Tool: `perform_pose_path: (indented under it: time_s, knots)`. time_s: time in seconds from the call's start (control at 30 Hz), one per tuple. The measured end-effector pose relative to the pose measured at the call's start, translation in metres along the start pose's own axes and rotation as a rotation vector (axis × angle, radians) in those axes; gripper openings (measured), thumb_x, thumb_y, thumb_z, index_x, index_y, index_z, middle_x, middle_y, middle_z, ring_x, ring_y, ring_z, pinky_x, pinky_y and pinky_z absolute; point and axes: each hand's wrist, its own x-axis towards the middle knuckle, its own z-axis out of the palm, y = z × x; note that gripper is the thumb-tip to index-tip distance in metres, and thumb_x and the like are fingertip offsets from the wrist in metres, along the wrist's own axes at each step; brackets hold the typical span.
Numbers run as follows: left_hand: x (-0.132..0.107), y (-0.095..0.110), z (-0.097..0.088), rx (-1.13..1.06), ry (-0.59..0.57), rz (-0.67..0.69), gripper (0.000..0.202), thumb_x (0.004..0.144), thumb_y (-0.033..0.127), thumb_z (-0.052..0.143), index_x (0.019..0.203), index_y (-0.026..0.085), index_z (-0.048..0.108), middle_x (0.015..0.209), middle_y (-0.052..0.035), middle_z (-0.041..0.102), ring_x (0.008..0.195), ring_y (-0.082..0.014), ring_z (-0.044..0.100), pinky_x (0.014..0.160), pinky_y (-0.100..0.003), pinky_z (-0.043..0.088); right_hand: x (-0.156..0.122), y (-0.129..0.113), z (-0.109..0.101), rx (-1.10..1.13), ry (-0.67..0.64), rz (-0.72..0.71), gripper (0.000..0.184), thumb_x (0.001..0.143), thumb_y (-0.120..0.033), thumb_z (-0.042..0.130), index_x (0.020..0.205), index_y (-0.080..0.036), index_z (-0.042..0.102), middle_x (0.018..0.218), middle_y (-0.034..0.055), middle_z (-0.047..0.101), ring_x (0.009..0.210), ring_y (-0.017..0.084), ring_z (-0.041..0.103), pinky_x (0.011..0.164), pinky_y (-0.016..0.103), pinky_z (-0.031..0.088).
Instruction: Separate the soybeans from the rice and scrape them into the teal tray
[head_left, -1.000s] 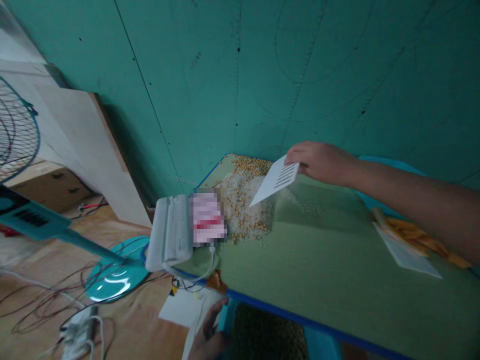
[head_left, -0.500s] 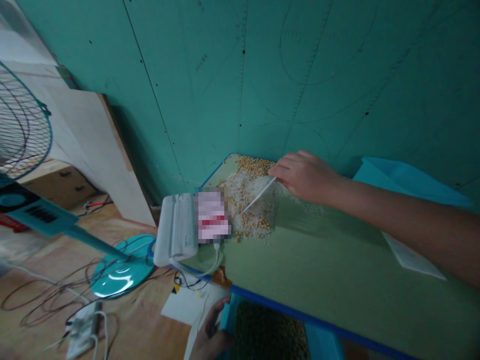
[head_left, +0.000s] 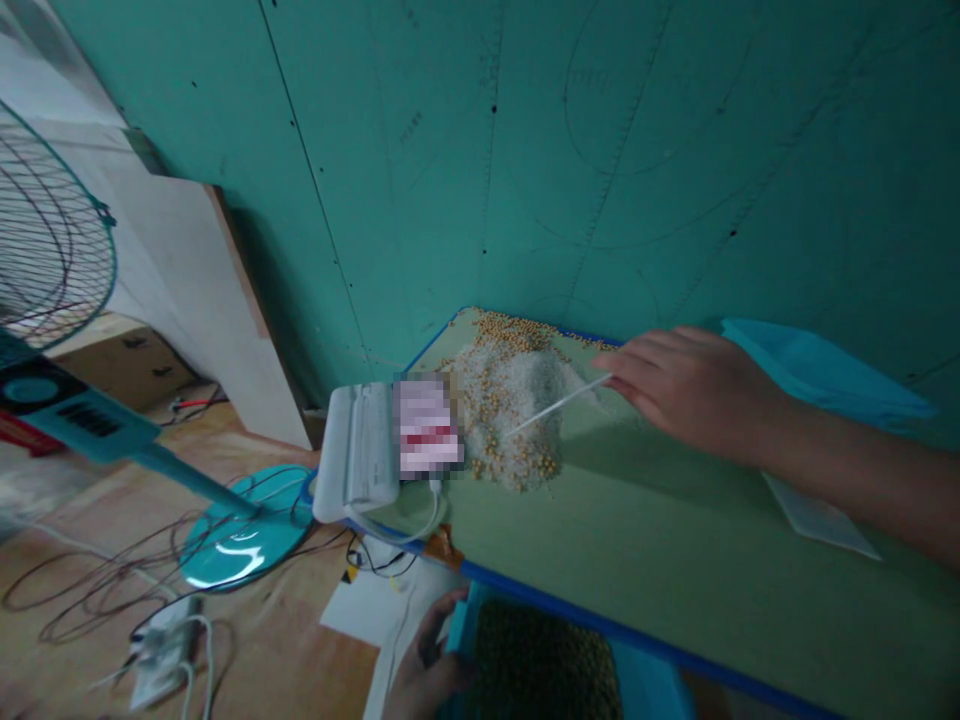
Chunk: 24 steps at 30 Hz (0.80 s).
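My right hand [head_left: 694,390] reaches across the green table [head_left: 637,560] and pinches a thin white card [head_left: 559,404], seen edge-on, its tip in a pile of white rice mixed with yellow beans [head_left: 514,415] at the table's far left corner. My left hand [head_left: 427,670] is below the table's blue front edge, fingers curled on the rim of a blue container [head_left: 547,665] filled with dark greenish grains.
A white device [head_left: 360,460] with a cable sits at the table's left corner. A teal sheet [head_left: 817,375] and white paper [head_left: 821,518] lie at right. A standing fan [head_left: 52,270] with its teal base [head_left: 236,540] and tangled wires occupy the floor at left.
My right hand drew back to the right and turned the card from flat-facing to edge-on, sweeping it along the pile. My left hand stayed on the container.
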Motion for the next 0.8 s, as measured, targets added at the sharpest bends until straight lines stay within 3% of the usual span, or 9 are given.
perform_pose_path:
  time_s: [0.2,0.43,0.57,0.67,0.8]
  knots:
    - [-0.004,0.002,0.007,-0.081,-0.040,-0.047,0.040,0.036,0.000,0.052,0.064,0.023,0.069,0.058,0.0078,0.070,0.039,-0.0088,0.054,0.036,-0.018,0.034,-0.010,-0.009,0.002,0.058,-0.100,0.079,0.029,0.084,-0.022,0.039,0.111,-0.021,0.049,0.091,0.0042,0.062,0.078,0.018,0.056,0.062,0.028,0.035]
    - [-0.010,0.004,0.010,-0.122,-0.071,-0.058,0.039,0.037,0.000,0.055,0.065,0.022,0.072,0.042,0.0054,0.063,0.037,-0.0043,0.049,0.040,-0.012,0.034,-0.001,-0.011,0.004,0.199,-0.202,0.072,0.033,0.083,-0.024,0.038,0.114,-0.026,0.048,0.092,0.0030,0.064,0.072,0.016,0.059,0.056,0.026,0.038]
    - [-0.008,0.000,0.005,-0.084,-0.054,-0.034,0.040,0.036,-0.001,0.054,0.064,0.021,0.071,0.036,0.0051,0.060,0.030,-0.0043,0.041,0.035,-0.014,0.027,0.009,-0.001,0.008,0.247,-0.251,0.083,0.036,0.083,-0.029,0.038,0.119,-0.032,0.045,0.101,0.0030,0.063,0.079,0.018,0.060,0.059,0.028,0.041]
    - [-0.006,-0.003,0.002,-0.052,-0.017,-0.020,0.039,0.036,0.000,0.053,0.064,0.022,0.069,0.042,0.0047,0.063,0.031,-0.0081,0.047,0.037,-0.018,0.029,0.018,0.004,0.014,0.261,-0.294,0.102,0.038,0.085,-0.033,0.035,0.122,-0.034,0.041,0.101,0.0034,0.063,0.082,0.021,0.059,0.061,0.031,0.042]
    - [-0.007,-0.002,0.000,0.037,0.003,0.018,0.038,0.037,0.004,0.055,0.069,0.020,0.066,0.043,0.0019,0.063,0.035,-0.0102,0.049,0.040,-0.019,0.028,0.024,0.002,0.024,0.311,-0.224,0.158,0.038,0.084,-0.031,0.036,0.120,-0.026,0.043,0.108,0.0066,0.059,0.089,0.023,0.057,0.066,0.033,0.042]
